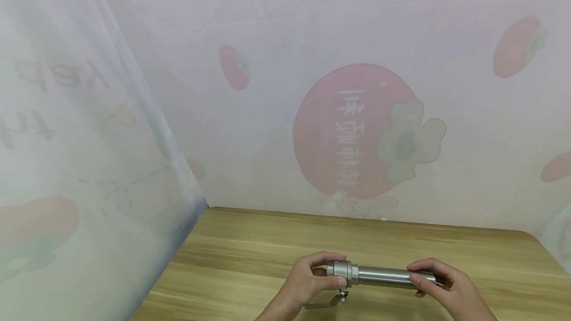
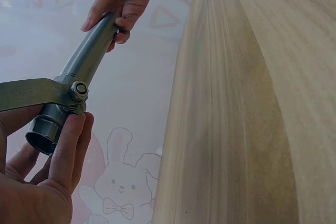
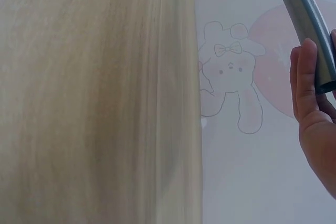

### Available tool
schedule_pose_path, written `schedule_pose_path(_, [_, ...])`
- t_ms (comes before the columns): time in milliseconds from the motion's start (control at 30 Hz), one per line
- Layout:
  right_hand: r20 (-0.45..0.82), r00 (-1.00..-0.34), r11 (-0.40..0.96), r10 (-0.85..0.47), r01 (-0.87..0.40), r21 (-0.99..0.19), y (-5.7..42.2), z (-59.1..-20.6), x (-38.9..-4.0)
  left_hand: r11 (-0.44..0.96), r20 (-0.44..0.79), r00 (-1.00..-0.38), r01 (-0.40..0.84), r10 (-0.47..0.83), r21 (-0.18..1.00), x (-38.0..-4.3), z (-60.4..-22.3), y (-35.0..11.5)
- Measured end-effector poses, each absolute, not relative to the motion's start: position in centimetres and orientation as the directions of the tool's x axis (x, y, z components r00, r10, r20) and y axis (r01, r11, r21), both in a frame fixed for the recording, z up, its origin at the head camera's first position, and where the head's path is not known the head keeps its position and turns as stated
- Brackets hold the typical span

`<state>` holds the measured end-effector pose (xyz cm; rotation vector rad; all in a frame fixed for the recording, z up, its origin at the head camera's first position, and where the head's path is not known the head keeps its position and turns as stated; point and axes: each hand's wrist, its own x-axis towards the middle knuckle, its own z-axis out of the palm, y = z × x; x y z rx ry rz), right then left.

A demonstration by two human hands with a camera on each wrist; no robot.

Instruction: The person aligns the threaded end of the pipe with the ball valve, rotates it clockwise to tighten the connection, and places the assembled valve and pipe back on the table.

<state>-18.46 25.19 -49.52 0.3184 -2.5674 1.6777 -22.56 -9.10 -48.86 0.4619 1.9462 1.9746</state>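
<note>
A metal ball valve (image 1: 341,270) with a flat lever handle (image 1: 322,305) is joined end to end with a straight steel pipe (image 1: 383,276). My left hand (image 1: 308,281) grips the valve body at the left, thumb on the near side and fingers on the far side. At the other end, my right hand (image 1: 450,286) holds the pipe between thumb and fingers. The left wrist view shows the valve's open threaded end (image 2: 43,139) and the lever's nut (image 2: 79,91). In the right wrist view the pipe's free end (image 3: 326,83) lies within the right hand's fingers.
Beneath the hands is a wood-grain table (image 1: 241,246). Behind it hangs a pale printed curtain (image 1: 267,152) with strawberry pictures, and another printed curtain (image 1: 89,162) runs along the left side.
</note>
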Motion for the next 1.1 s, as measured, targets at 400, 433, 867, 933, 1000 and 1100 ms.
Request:
schedule_pose_path(400, [0.245,-0.953,0.328,-0.179,-0.293,-0.898,25.34,-49.65,-18.43,-0.030,0.005,-0.893,-0.010,0.449,1.000,-22.62,-48.90,-8.98])
schedule_pose_path(433, [0.256,-0.948,0.319,-0.187,-0.305,-0.897,25.35,-49.62,-18.37,-0.032,0.006,-0.894,-0.010,0.448,0.999,-22.63,-48.92,-8.98])
schedule_pose_path(867, [0.235,-0.944,0.317,-0.231,-0.301,-0.899,25.39,-49.12,-17.93,-0.023,-0.010,-0.902,-0.023,0.432,0.999,-22.66,-48.85,-9.08])
schedule_pose_path(933, [0.249,-0.931,0.310,-0.265,-0.328,-0.892,25.56,-49.30,-18.03,-0.019,-0.021,-0.903,-0.033,0.430,0.999,-22.66,-48.81,-9.13])
schedule_pose_path(1000, [0.259,-0.922,0.306,-0.289,-0.345,-0.887,25.66,-49.46,-18.15,-0.014,-0.030,-0.903,-0.040,0.429,0.999,-22.67,-48.82,-9.16])
schedule_pose_path(1100, [0.261,-0.919,0.318,-0.296,-0.352,-0.880,25.69,-49.59,-18.24,-0.009,-0.037,-0.904,-0.045,0.426,0.999,-22.70,-48.83,-9.19])
